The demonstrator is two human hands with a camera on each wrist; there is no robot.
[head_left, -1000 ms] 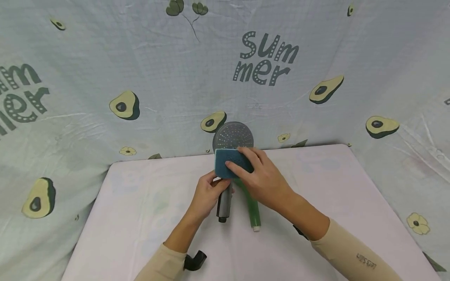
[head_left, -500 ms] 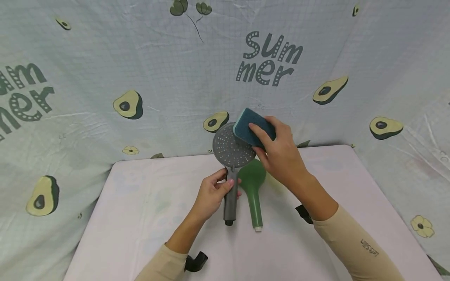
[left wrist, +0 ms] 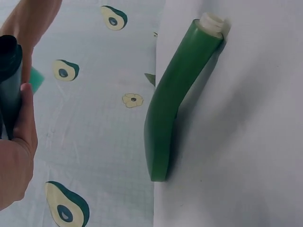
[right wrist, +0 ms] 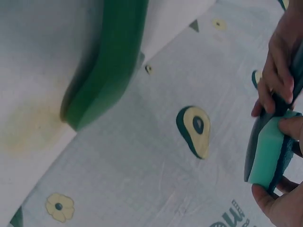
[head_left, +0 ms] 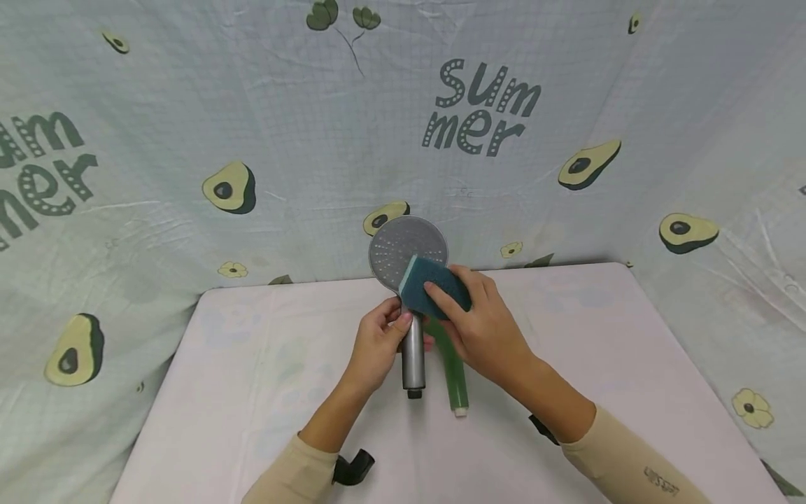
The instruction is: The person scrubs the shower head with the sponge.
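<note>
My left hand (head_left: 376,344) grips the handle of a grey shower head (head_left: 409,245), its round nozzle face turned up toward me. In my right hand (head_left: 488,322) is a sponge (head_left: 434,285), dark blue on one side and light green on the other, pinched between thumb and fingers. The sponge's light side lies against the lower part of the shower head face, near the neck, as the right wrist view shows with the sponge (right wrist: 269,151). Behind them a green shower head (head_left: 455,378) lies on the table, its head hidden by the right hand and sponge.
The pale table (head_left: 264,392) ends at a fabric backdrop (head_left: 302,168) printed with avocados. In the left wrist view the green shower head (left wrist: 173,104) lies near the table's far edge. Black wrist straps (head_left: 355,467) show by the sleeves.
The sponge went from the neck up to the right side of the shower head face, then back down to its lower part. The shower head tilted slightly while staying in my left hand.
</note>
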